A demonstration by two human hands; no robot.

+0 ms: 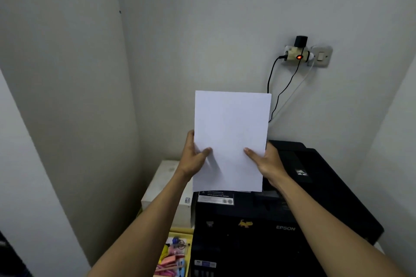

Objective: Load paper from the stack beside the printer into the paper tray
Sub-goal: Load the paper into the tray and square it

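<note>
The paper (231, 139) is held upright in the air above the rear of the black printer (258, 220), its lower edge just over the printer's top surface near the warning label (215, 198); its upper edge stands against the bare wall (202, 29); whether it is one sheet or several cannot be told. The left hand (193, 157) grasps the sheet's left edge, thumb on the near face, fingers hidden behind; the right hand (265, 162) grasps the right edge in the same fashion, thumb on the front. Both grips sit in the lower half of the sheet; the bottom corners hang free.

Room for movement: the printer stands in a corner, with a wall close on the left and another behind; open air lies above the printer's lid on the right; two black cables (279, 92) and a white one hang from the wall socket adapter (297, 54) just behind the sheet's upper right corner, beside a light switch (321, 56).

Containers: a white box (164, 184) stands just left of the printer, closed, touching or nearly touching its side; nearer the camera a yellow tray (177, 231) holds pink and blue small stationery items (171, 261), not individually identifiable.
</note>
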